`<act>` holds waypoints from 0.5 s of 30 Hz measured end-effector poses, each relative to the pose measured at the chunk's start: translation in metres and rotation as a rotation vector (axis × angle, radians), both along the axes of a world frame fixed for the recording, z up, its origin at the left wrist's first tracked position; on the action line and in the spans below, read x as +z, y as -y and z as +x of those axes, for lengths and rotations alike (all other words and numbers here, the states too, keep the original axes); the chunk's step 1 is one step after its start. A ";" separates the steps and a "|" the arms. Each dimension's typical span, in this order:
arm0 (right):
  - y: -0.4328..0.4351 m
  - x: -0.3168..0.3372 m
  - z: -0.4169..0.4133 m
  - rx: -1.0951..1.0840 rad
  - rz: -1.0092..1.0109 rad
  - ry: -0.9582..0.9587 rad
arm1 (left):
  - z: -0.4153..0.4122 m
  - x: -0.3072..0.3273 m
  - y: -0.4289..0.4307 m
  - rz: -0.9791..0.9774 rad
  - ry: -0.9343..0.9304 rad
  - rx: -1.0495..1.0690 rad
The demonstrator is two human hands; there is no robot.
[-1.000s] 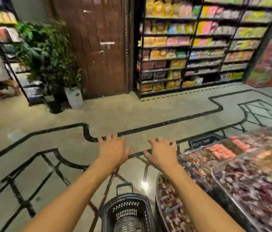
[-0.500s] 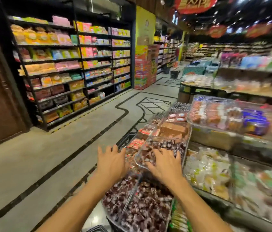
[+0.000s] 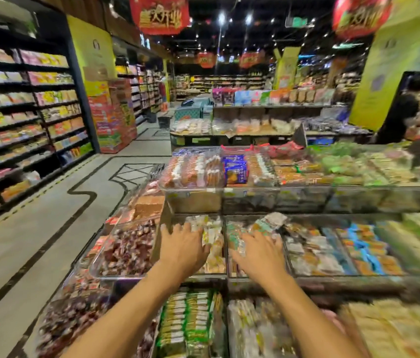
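Both my arms reach forward over a tiered display of clear snack bins (image 3: 255, 279) in a shop. My left hand (image 3: 181, 248) is spread, palm down, above a bin of pale wrapped sweets (image 3: 212, 239). My right hand (image 3: 259, 251) is spread the same way above the neighbouring bin of green and white wrapped snacks (image 3: 268, 222). Neither hand holds anything. Whether the fingers touch the packets cannot be told.
A bin of dark red wrapped sweets (image 3: 128, 249) lies left of my left hand. An upper tier holds packaged biscuits (image 3: 196, 171). Tall stocked shelves (image 3: 23, 120) line the aisle floor (image 3: 36, 228) on the left. A person in dark clothes (image 3: 397, 117) stands at the far right.
My view has swung right and up from the floor and basket to the snack display. Both hands stay open and now hover over the pale-sweet bins instead of the dark-sweet ones.
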State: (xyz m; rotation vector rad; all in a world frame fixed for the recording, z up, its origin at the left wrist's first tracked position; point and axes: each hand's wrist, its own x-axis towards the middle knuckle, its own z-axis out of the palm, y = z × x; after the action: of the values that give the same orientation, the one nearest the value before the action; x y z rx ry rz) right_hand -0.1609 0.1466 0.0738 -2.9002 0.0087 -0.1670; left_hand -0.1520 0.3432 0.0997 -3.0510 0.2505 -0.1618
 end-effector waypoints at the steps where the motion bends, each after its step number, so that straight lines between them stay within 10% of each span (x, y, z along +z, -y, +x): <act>1: 0.022 0.002 -0.001 -0.020 -0.014 -0.006 | 0.004 0.000 0.023 -0.001 -0.003 -0.018; 15: 0.209 -0.042 0.012 -0.191 -0.015 -0.026 | 0.048 -0.044 0.218 -0.003 -0.133 -0.224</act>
State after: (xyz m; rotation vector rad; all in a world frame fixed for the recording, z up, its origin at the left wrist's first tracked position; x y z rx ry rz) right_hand -0.1493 -0.0627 0.0316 -2.9136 0.2902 -0.1625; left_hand -0.1039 0.1249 0.0554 -3.0330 0.6022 0.0291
